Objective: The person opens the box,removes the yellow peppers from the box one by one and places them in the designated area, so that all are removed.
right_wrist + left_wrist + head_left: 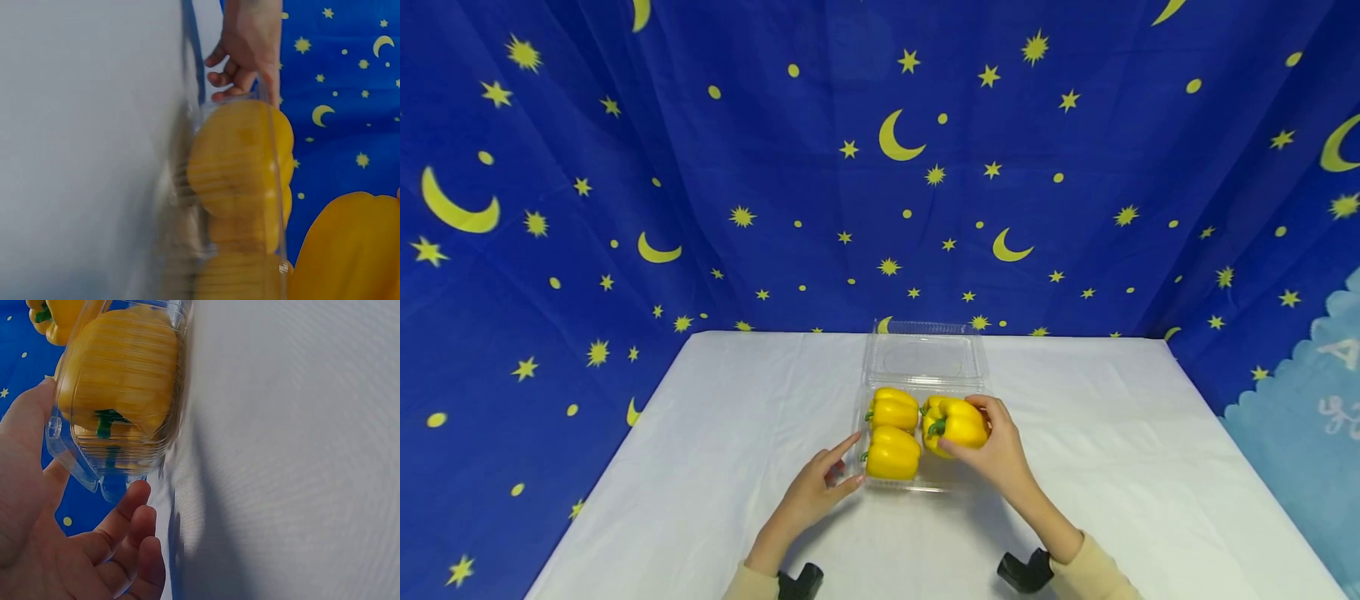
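A clear plastic clamshell container (pixel 943 481) lies on the table with its lid (pixel 925 361) laid back, away from me. Two yellow bell peppers, a far one (pixel 895 408) and a near one (pixel 892 454), lie along its left side, stems pointing left. My right hand (pixel 1000 450) grips another yellow bell pepper (pixel 962 423) between thumb and fingers, above the container's right half. Behind that one, a further pepper (pixel 928 402) with a green stem is mostly hidden. My left hand (pixel 811 492) touches the container's left wall with thumb and index fingertip, its other fingers loosely bent.
A white cloth covers the table (pixel 745 400). Blue curtain (pixel 820 167) with yellow moons and stars rises at the back and sides. A light blue scalloped piece (pixel 1315 400) with white lettering hangs at the right. Black wrist mounts (pixel 1026 572) sit beneath both forearms.
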A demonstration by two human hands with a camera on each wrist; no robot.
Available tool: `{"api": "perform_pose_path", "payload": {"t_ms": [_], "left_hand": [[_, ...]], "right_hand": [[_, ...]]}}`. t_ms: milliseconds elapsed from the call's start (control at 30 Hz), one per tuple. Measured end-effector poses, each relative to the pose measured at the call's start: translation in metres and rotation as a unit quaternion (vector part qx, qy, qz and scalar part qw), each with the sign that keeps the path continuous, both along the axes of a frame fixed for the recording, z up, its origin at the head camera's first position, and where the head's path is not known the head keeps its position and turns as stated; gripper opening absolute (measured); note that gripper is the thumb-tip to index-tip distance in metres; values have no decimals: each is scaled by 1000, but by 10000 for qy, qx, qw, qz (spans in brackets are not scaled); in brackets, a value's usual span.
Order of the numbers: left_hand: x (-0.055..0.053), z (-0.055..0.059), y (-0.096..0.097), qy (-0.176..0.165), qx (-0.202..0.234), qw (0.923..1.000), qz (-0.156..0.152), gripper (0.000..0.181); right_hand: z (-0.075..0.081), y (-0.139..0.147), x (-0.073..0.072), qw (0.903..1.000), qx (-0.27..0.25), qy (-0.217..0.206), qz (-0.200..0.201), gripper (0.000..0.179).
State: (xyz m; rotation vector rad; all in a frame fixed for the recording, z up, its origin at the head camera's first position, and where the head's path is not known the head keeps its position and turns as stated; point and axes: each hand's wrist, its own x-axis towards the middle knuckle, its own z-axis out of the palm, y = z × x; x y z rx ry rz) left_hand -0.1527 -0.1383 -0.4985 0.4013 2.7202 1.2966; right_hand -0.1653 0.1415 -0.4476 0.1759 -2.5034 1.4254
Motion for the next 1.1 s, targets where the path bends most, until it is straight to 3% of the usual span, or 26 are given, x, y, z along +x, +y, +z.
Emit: {"api": "perform_pose_path", "payload": {"t_ms": [333,633,1100], "left_hand": [[0,2,1,-49,-3,10000,-6,63],[1,1,0,-131,12,9999,-36,63],[0,1,1,-143,18,9999,-28,63]], "right_hand": [[14,17,-5,9990,-146,-295,-310,67],[25,35,-11,9982,-151,-235,-535,66],[19,65,-19,9943,-293,-314,-973,69]]}}
